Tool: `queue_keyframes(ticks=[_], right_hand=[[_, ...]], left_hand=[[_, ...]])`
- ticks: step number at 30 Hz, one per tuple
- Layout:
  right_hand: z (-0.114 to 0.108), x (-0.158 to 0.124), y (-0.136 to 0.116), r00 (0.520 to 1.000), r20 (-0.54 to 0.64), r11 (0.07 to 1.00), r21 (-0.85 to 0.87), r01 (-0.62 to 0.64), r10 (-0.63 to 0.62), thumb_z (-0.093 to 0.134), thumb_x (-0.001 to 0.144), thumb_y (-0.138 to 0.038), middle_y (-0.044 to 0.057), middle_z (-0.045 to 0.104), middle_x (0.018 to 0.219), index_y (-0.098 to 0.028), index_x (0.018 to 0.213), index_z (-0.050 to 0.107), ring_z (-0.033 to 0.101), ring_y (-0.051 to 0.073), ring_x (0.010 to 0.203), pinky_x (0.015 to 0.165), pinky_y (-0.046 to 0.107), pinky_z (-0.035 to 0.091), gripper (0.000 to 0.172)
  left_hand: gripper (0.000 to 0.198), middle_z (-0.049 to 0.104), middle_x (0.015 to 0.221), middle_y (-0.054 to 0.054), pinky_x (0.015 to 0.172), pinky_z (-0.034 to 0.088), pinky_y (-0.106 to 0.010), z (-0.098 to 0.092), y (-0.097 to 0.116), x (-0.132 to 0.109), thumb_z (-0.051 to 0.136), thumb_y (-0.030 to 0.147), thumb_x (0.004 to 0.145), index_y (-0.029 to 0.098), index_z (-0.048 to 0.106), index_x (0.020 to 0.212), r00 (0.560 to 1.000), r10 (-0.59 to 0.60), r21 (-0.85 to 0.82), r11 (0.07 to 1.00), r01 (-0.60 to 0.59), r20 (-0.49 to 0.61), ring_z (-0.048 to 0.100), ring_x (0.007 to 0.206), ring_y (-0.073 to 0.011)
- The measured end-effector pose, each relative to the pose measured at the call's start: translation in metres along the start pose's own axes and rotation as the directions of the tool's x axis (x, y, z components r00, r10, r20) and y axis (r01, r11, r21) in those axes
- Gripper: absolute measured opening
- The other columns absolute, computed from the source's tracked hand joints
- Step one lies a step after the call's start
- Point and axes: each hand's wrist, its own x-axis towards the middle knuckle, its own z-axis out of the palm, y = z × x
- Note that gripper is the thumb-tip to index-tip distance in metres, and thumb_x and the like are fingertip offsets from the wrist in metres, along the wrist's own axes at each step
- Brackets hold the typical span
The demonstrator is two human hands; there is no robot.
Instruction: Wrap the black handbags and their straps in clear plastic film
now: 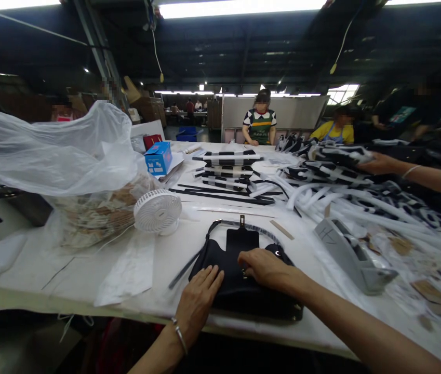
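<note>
A black handbag (239,296) lies on the table in front of me, its flap (242,240) folded back and pointing away. A metal fitting (242,221) sits at the flap's tip. My left hand (203,288) rests on the bag's left part with the fingers stretched out. With curled, pinched fingers, my right hand (265,266) is at the small metal clasp (244,272) on the bag's front panel; part of the clasp is hidden by the fingers. The bag's strap (208,228) loops behind it, partly in a clear wrap.
Left of the bag stand a white fan (158,211) and a large plastic sack (88,208). A grey tape dispenser (355,254) is on the right. Wrapped black pieces (228,170) are stacked behind, near black strips (220,193). Another person's hand (379,163) reaches over the pile at right.
</note>
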Motion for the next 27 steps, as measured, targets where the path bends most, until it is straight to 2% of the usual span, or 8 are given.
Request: queue_keyframes(ticks=[5, 9, 12, 15, 19, 22, 24, 27], right_hand=[[-0.014, 0.012, 0.006, 0.983, 0.135, 0.992, 0.024, 0.121, -0.124, 0.067, 0.073, -0.016, 0.002, 0.075, 0.083, -0.023, 0.088, 0.075, 0.067, 0.018, 0.079, 0.068, 0.023, 0.046, 0.018], [-0.022, 0.020, 0.003, 0.951, 0.211, 0.972, -0.001, 0.233, -0.228, 0.064, 0.072, -0.011, 0.001, 0.075, 0.079, -0.022, 0.087, 0.076, 0.067, 0.017, 0.074, 0.061, 0.021, 0.044, 0.022], [-0.024, 0.021, -0.003, 0.932, 0.234, 0.949, -0.089, 0.303, -0.276, 0.058, 0.072, -0.005, 0.001, 0.075, 0.081, -0.022, 0.088, 0.075, 0.067, 0.018, 0.072, 0.058, 0.022, 0.042, 0.029], [-0.021, 0.020, -0.008, 0.916, 0.249, 0.910, -0.196, 0.366, -0.315, 0.058, 0.073, -0.004, 0.002, 0.074, 0.080, -0.022, 0.088, 0.073, 0.066, 0.018, 0.070, 0.055, 0.023, 0.040, 0.029], [-0.012, 0.015, -0.003, 0.864, 0.219, 0.822, -0.275, 0.500, -0.452, 0.051, 0.084, -0.008, 0.004, 0.072, 0.085, -0.022, 0.094, 0.070, 0.065, 0.016, 0.070, 0.058, 0.023, 0.042, 0.025], [-0.013, 0.004, 0.004, 0.894, 0.127, 0.859, -0.250, 0.448, -0.429, 0.046, 0.089, -0.009, 0.006, 0.071, 0.093, -0.020, 0.101, 0.068, 0.066, 0.018, 0.076, 0.064, 0.026, 0.047, 0.028], [-0.017, -0.010, 0.007, 0.931, -0.037, 0.924, -0.141, 0.355, -0.363, 0.045, 0.091, -0.012, 0.007, 0.070, 0.105, -0.021, 0.113, 0.065, 0.066, 0.019, 0.089, 0.076, 0.028, 0.050, 0.031], [-0.015, -0.039, 0.008, 0.934, -0.278, 0.967, 0.052, 0.248, -0.225, 0.049, 0.094, -0.026, 0.007, 0.065, 0.122, -0.023, 0.126, 0.059, 0.060, 0.020, 0.111, 0.097, 0.033, 0.046, 0.034]], left_hand=[[0.060, 0.059, 0.133, -0.008, 0.097, 0.054, -0.039, 0.003, 0.000, -0.002, 0.036, -0.007, 0.080, 0.017, 0.051, 0.133, 1.000, -0.007, -0.037, 0.999, 0.007, -0.004, 0.058, 0.119, -0.0221], [0.058, 0.059, 0.133, -0.009, 0.097, 0.054, -0.039, 0.003, -0.002, -0.002, 0.036, -0.006, 0.081, 0.017, 0.051, 0.133, 1.000, -0.010, -0.053, 0.999, 0.010, 0.000, 0.058, 0.120, -0.0221], [0.058, 0.059, 0.133, -0.009, 0.097, 0.053, -0.039, 0.003, -0.002, -0.002, 0.036, -0.006, 0.082, 0.018, 0.052, 0.132, 1.000, -0.017, -0.062, 0.998, 0.017, -0.004, 0.058, 0.119, -0.0214], [0.058, 0.060, 0.132, -0.008, 0.098, 0.053, -0.038, 0.004, -0.002, -0.003, 0.035, -0.006, 0.082, 0.018, 0.052, 0.132, 1.000, -0.012, -0.061, 0.998, 0.011, -0.010, 0.059, 0.119, -0.0214], [0.058, 0.060, 0.132, -0.009, 0.096, 0.054, -0.039, 0.005, -0.002, -0.003, 0.035, -0.006, 0.081, 0.018, 0.053, 0.131, 1.000, -0.014, -0.064, 0.998, 0.012, -0.025, 0.060, 0.118, -0.0221], [0.059, 0.060, 0.131, -0.009, 0.095, 0.055, -0.040, 0.005, -0.002, -0.002, 0.036, -0.007, 0.080, 0.017, 0.053, 0.131, 1.000, -0.011, -0.063, 0.998, 0.010, -0.018, 0.060, 0.117, -0.0228], [0.060, 0.060, 0.132, -0.009, 0.096, 0.055, -0.039, 0.005, -0.002, -0.002, 0.036, -0.007, 0.079, 0.017, 0.052, 0.132, 1.000, -0.012, -0.069, 0.998, 0.011, -0.017, 0.060, 0.118, -0.0224], [0.064, 0.060, 0.132, -0.008, 0.096, 0.054, -0.038, 0.004, -0.001, -0.002, 0.035, -0.008, 0.077, 0.019, 0.052, 0.132, 1.000, -0.019, -0.073, 0.997, 0.017, -0.025, 0.059, 0.118, -0.0212]])
